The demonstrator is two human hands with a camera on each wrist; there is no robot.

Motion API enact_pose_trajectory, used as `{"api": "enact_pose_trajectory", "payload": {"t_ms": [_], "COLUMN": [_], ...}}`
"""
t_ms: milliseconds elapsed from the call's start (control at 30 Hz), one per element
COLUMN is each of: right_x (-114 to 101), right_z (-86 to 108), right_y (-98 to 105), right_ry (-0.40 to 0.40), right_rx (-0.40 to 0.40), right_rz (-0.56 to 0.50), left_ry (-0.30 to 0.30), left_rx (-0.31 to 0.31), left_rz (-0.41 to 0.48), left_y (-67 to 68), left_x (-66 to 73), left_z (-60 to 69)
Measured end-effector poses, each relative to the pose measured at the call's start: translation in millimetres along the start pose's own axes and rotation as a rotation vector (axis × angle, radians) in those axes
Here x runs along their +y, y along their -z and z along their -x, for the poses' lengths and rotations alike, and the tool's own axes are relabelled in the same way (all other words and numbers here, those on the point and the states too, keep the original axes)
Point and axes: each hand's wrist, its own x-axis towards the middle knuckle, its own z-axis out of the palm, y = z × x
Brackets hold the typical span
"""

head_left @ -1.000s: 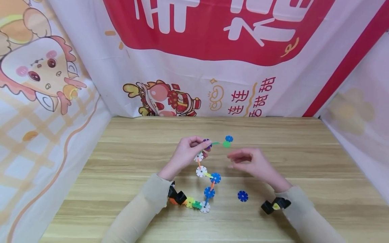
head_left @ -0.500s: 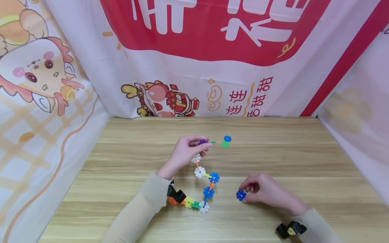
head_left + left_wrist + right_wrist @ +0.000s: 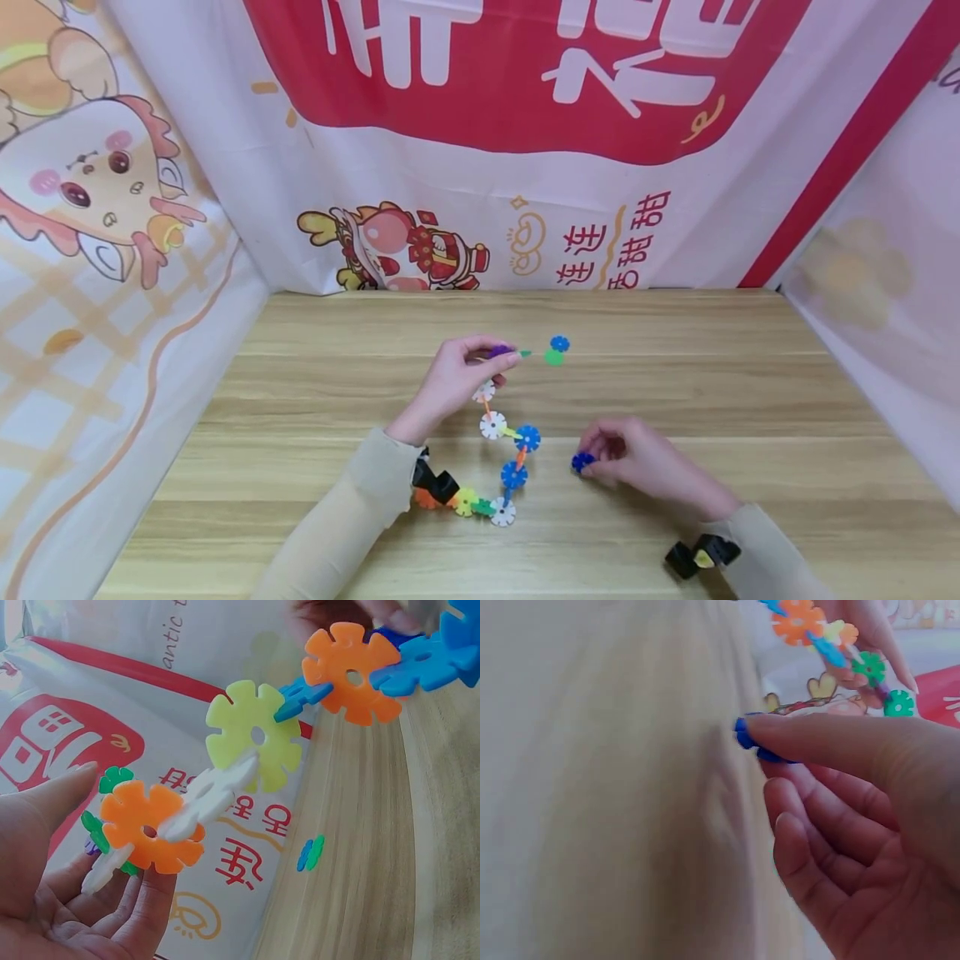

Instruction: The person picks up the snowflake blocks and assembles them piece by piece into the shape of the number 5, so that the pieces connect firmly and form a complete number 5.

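My left hand [image 3: 453, 383] holds one end of a chain of notched snowflake discs [image 3: 492, 425], its fingers and thumb around a purple disc [image 3: 501, 351] and its neighbours. In the left wrist view, an orange disc [image 3: 127, 817] sits by the fingers, and the chain runs on through a yellow disc [image 3: 240, 712]. Lower down, the chain bends left beneath the left wrist, where part is hidden. My right hand [image 3: 637, 458] pinches a dark blue snowflake disc [image 3: 582, 462] between thumb and forefinger, to the right of the chain and apart from it.
A small blue disc [image 3: 559, 342] and a green disc [image 3: 553, 357] lie together on the wooden table [image 3: 750, 375], beyond the hands. A printed cloth [image 3: 450, 167] hangs at the table's back edge, with more cloth on both sides.
My right hand moved down and right from beside the left hand, took the dark blue disc and shifted it slightly up and left, tilting it. The left hand stays nearly still.
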Motion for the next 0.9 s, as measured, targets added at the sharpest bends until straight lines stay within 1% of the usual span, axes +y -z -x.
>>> {"api": "enact_pose_trajectory", "payload": {"t_ms": [133, 200, 333, 500, 600, 667, 700, 800, 900], "right_x": [-11.1, -17.8, -31.2, -44.3, -48.3, -50.1, -50.8, -52.5, -53.7], "right_z": [-14.0, -21.5, -36.5, -53.8, -62.5, -66.8, -68.5, -72.1, -74.2], "right_y": [8.7, 14.1, 23.6, 27.9, 27.1, 25.8, 25.2, 24.1, 23.6], "right_ry": [0.069, 0.087, 0.078, 0.087, 0.1, 0.094, 0.094, 0.085, 0.095], "right_rx": [0.113, 0.182, 0.288, 0.376, 0.412, 0.427, 0.431, 0.427, 0.416], "right_rz": [-0.034, -0.046, -0.105, -0.2, -0.232, -0.246, -0.253, -0.269, -0.291], "left_ry": [0.023, 0.03, 0.019, 0.005, -0.001, -0.001, 0.004, 0.0, -0.005], "left_rx": [0.0, -0.001, -0.007, -0.018, -0.023, -0.02, -0.016, -0.015, -0.019], "left_rz": [0.036, 0.026, -0.027, -0.06, -0.062, -0.061, -0.065, -0.067, -0.079], "left_y": [0.6, 0.9, 1.1, 1.2, 0.5, -0.1, -1.0, -1.0, -0.7], "left_x": [0.4, 1.1, 2.0, 2.1, 2.5, 2.5, 5.9, 5.1, 4.6], "left_z": [0.3, 0.4, 0.6, 0.8, 0.9, 1.1, 2.6, 2.2, 1.6]}}
